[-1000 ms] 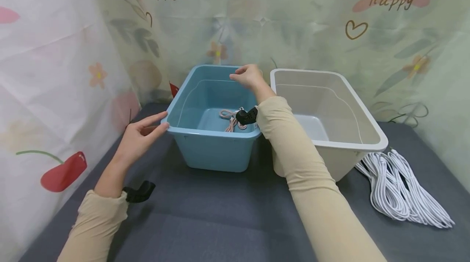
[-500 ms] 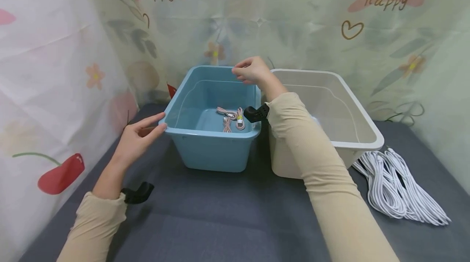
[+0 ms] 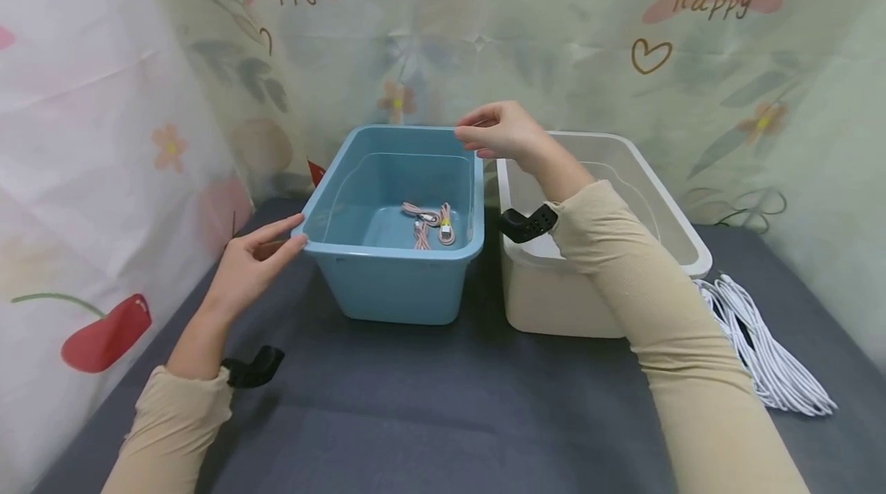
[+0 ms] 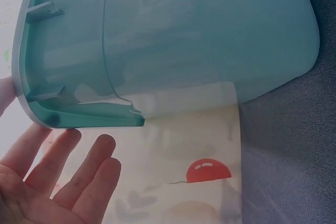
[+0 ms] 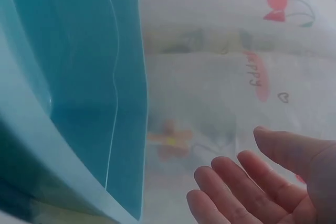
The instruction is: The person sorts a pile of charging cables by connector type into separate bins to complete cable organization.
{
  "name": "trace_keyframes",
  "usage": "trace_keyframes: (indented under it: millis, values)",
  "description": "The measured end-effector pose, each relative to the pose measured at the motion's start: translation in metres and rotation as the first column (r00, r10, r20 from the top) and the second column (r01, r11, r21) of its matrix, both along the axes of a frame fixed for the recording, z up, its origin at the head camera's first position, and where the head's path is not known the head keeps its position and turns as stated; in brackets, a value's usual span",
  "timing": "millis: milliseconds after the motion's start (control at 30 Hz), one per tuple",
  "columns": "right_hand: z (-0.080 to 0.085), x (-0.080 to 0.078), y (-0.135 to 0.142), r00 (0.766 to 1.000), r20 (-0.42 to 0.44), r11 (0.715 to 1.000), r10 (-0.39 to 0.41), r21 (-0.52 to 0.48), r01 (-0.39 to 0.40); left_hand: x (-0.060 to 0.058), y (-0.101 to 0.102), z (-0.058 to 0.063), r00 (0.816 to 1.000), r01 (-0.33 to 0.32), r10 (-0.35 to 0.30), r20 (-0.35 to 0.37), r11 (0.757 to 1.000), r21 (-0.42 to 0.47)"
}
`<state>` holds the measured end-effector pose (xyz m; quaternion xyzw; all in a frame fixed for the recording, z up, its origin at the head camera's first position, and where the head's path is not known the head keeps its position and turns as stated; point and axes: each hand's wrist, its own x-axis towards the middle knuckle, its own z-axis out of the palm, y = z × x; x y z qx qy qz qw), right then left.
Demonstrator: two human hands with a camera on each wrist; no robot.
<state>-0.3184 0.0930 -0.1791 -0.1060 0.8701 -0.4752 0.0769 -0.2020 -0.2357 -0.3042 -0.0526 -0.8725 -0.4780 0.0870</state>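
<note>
Right now, your left hand (image 3: 245, 267) rests its fingertips on the near left corner of the blue tub (image 3: 394, 286), fingers mostly straight and a little spread. Your right hand (image 3: 501, 128) hangs near that tub's far right corner, apart from the rim; its fingers are loosely bent, with the thumb well away from them. The three small tied cables (image 3: 446, 231) lie on the floor of the blue tub, close together toward its right side. Just beside it, on your right, stands the pale tub (image 3: 554, 309), partly behind your right forearm. Beyond your right sleeve (image 3: 699, 371), a bundle of white cord (image 3: 778, 367) lies on the dark tabletop (image 3: 388, 417).
</note>
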Motion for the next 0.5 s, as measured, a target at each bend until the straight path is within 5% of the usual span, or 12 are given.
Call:
trace_keyframes:
  millis: [500]
  values:
    - [-0.001, 0.044, 0.041, 0.996, -0.082, 0.999, 0.029, -0.039, -0.032, 0.002, 0.002, 0.000, 1.000, 0.004, -0.005, -0.030, 1.000, -0.027]
